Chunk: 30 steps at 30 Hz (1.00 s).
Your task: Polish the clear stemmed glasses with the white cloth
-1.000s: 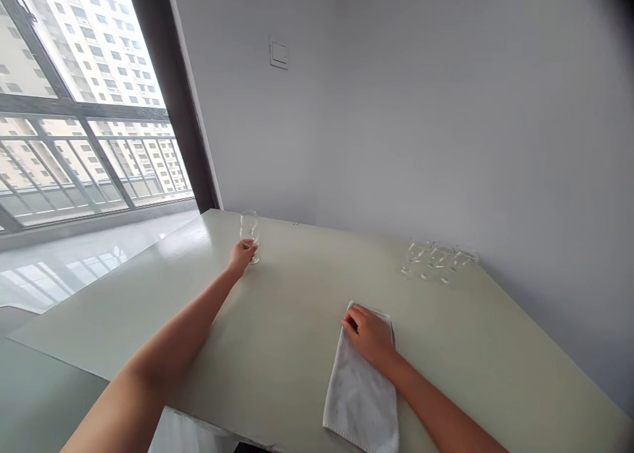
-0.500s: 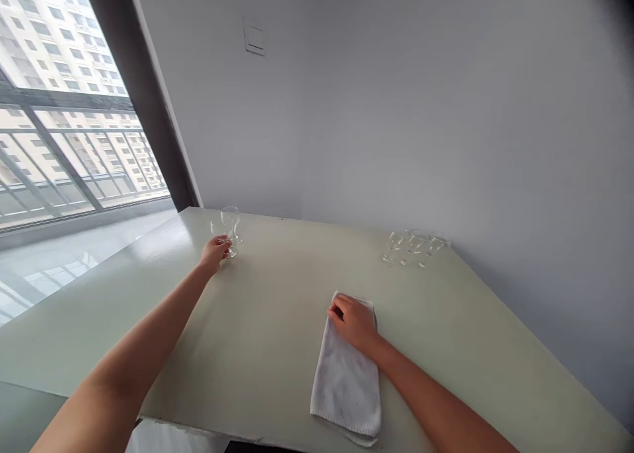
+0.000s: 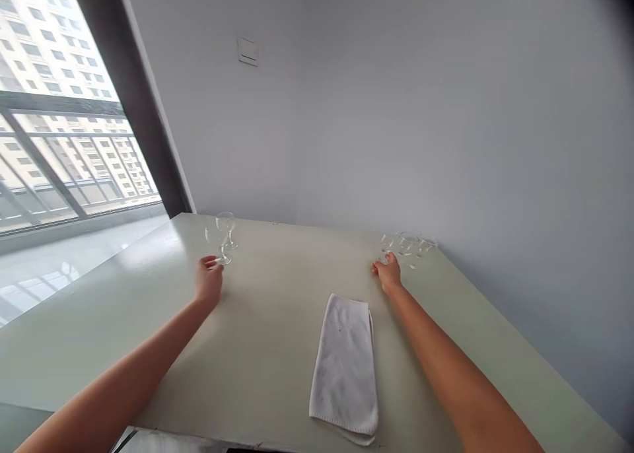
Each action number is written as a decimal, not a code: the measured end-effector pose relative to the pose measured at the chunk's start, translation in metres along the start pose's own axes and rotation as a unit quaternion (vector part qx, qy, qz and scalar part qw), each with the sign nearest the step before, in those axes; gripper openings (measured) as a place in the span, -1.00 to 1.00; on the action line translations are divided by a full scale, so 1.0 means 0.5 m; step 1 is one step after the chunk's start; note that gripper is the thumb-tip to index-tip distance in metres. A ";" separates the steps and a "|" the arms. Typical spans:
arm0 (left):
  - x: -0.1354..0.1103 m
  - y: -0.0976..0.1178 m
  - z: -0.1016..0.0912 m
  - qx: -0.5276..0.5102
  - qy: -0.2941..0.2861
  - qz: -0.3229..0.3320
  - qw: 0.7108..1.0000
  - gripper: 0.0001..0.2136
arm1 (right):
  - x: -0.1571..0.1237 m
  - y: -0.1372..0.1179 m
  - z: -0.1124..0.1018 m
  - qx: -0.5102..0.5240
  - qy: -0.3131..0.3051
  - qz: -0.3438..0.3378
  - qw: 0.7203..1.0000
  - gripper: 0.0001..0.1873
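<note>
Two clear stemmed glasses stand upright at the far left of the table, the nearer glass partly in front of the farther glass. My left hand is just on the near side of the nearer glass, fingers apart and holding nothing. At the far right, my right hand has its fingers around the lower stem of the leftmost glass in a group of several similar ones. Its foot is partly hidden by the fingers. A folded white cloth lies on the table between my forearms.
The pale table runs back to a grey wall with a switch plate. More glasses stand close beside my right hand. A window with a railing is at the left.
My left hand has let go of the nearer left glass and drawn back toward me. My right hand has left the cloth and reached forward to the leftmost glass of the right group.
</note>
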<state>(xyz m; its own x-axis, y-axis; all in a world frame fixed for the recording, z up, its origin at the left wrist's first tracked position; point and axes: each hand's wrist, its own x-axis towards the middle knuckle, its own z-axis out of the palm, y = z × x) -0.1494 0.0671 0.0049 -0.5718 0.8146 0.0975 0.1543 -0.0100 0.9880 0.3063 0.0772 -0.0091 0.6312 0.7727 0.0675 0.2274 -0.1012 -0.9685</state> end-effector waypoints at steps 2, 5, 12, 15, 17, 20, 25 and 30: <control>-0.045 0.000 0.021 -0.005 -0.043 -0.001 0.999 -0.67 | 0.007 0.005 0.014 -0.014 -0.009 -0.009 1.000 -0.35; -0.109 0.010 0.053 -0.005 -0.132 0.005 0.991 -0.64 | 0.000 0.001 0.041 -0.040 -0.031 -0.028 0.998 -0.42; -0.196 0.063 0.124 0.016 -0.294 0.000 0.956 -0.66 | -0.147 -0.075 0.150 -0.049 -0.200 -0.122 0.971 -0.65; -0.218 0.083 0.150 0.016 -0.325 0.005 0.945 -0.58 | -0.255 -0.126 0.193 -0.036 -0.289 -0.160 0.943 -0.55; -0.229 0.090 0.156 -0.008 -0.339 0.016 0.941 -0.61 | -0.319 -0.155 0.206 -0.037 -0.346 -0.202 0.916 -0.49; -0.222 0.087 0.141 -0.040 -0.326 0.026 0.944 -0.70 | -0.376 -0.179 0.202 -0.047 -0.388 -0.248 0.886 -0.42; -0.126 0.052 0.058 -0.007 -0.243 0.008 0.970 -0.70 | -0.374 -0.162 0.158 -0.059 -0.396 -0.234 0.886 -0.49; -0.015 0.011 -0.024 0.044 -0.160 -0.011 0.986 -0.71 | -0.325 -0.118 0.092 -0.053 -0.371 -0.138 0.917 -0.62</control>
<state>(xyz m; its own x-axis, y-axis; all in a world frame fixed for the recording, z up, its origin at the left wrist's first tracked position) -0.1541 0.0538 0.0108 -0.2937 0.9557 0.0198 0.2218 0.0480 0.9739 0.1560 -0.0136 0.0260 -0.1307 0.9877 0.0861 0.3983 0.1319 -0.9077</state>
